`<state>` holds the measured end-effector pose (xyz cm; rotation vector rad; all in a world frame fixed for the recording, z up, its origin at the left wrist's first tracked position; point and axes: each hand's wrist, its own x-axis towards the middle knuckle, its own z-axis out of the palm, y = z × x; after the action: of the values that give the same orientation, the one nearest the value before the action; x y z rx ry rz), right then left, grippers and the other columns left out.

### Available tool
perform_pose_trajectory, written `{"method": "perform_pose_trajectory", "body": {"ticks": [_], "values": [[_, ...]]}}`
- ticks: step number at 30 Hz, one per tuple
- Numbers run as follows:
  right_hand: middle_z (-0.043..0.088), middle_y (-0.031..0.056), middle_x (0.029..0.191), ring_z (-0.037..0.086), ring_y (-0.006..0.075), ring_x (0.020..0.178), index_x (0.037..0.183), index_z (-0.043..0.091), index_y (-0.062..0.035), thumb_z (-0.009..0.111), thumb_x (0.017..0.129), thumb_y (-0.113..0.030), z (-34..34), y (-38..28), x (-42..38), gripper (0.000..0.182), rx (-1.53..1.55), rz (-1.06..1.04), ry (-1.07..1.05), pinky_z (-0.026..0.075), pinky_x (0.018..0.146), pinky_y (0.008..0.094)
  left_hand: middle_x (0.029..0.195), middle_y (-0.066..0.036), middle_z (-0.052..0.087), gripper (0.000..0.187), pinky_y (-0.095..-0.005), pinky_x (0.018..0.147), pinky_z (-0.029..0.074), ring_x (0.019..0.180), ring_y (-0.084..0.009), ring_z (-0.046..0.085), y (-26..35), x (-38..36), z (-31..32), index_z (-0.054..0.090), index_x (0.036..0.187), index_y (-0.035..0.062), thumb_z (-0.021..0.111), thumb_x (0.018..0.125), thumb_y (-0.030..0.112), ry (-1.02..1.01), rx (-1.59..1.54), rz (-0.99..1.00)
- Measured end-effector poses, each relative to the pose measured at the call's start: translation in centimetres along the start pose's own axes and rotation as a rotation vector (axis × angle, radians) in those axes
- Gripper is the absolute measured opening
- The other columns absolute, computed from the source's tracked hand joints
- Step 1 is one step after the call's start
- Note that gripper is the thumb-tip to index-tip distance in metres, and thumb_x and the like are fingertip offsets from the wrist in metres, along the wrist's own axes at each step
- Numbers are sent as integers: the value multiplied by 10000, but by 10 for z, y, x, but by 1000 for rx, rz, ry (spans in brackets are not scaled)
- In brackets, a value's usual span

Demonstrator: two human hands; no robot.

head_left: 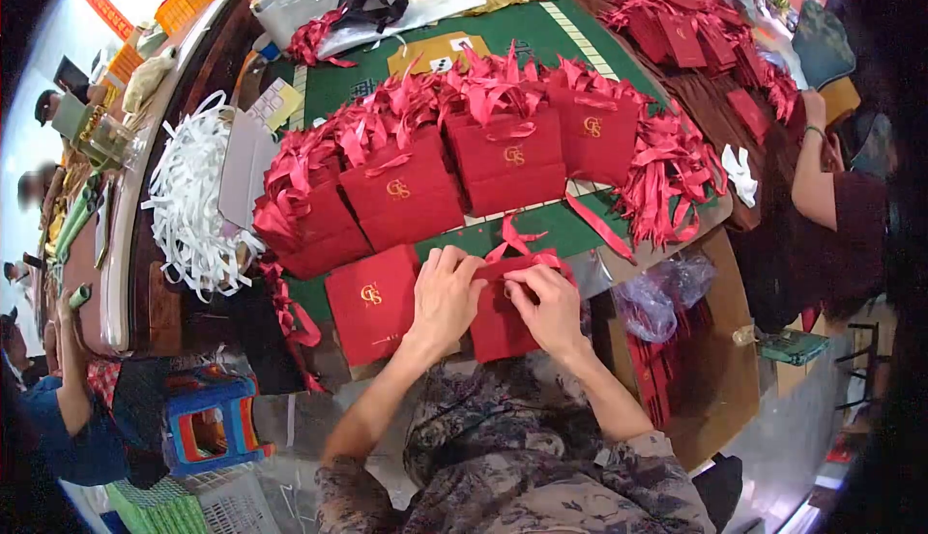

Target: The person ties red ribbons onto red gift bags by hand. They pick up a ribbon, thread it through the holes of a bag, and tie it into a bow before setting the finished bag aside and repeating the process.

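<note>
A red paper bag (pixel 503 326) lies at the table's front edge, with a pink-red ribbon (pixel 517 236) at its top. My left hand (pixel 448 294) rests on the bag's upper left part, fingers curled together at its edge. My right hand (pixel 548 310) pinches at the bag's top edge, thumb and fingers close together. Just left of my left hand lies a flat red bag (pixel 372 304) with a gold logo. Behind the hands, several red bags (pixel 401 201) with ribbons stand in a row on the green table mat (pixel 541 221).
White ribbons (pixel 198 201) fill a box at the left. Loose red ribbons (pixel 667 181) hang near the right corner. An open cardboard box (pixel 727 341) stands below right, clear plastic (pixel 662 302) over it. Blue stools (pixel 215 418) are lower left. Other people sit at both sides.
</note>
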<state>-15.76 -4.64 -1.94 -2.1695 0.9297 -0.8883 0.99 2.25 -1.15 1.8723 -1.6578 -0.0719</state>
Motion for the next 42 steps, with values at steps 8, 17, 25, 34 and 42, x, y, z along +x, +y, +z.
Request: {"method": "perform_pose_trajectory", "body": {"ticks": [8,17,25,34,42], "values": [[650,95,809,643,292,746,877,684,-53,753,786,-95,4,-1,0,122,5,-42,80,496,671,382,915,-163,588,122,-429,773,511,882,-365,613,6,4,-10,662,964,34,664,841,31,-102,-304,-95],[629,79,799,631,296,753,828,626,-64,745,779,-131,11,-1,-1,145,-1,-15,73,477,674,417,905,-175,582,102,-408,736,526,833,-353,639,11,4,-11,657,961,8,600,878,-5,-114,-313,-144],[588,78,769,606,294,728,785,591,-70,736,770,-111,15,-11,-2,151,-94,-58,104,465,650,414,905,-176,575,79,-395,722,536,800,-329,651,12,2,-13,646,951,-8,615,879,-1,-146,-328,-220],[551,95,747,590,304,706,773,557,-68,740,743,-78,20,-12,-3,186,-182,-163,136,468,634,417,882,-173,596,79,-389,693,531,775,-308,660,10,0,-10,643,941,-23,644,886,33,-137,-325,-232],[562,95,744,597,300,693,787,563,-62,730,753,-50,19,-10,-4,171,-22,-87,133,481,625,412,875,-195,617,115,-419,721,519,787,-325,656,6,2,-15,670,930,-21,651,879,80,-184,-457,-402]]}}
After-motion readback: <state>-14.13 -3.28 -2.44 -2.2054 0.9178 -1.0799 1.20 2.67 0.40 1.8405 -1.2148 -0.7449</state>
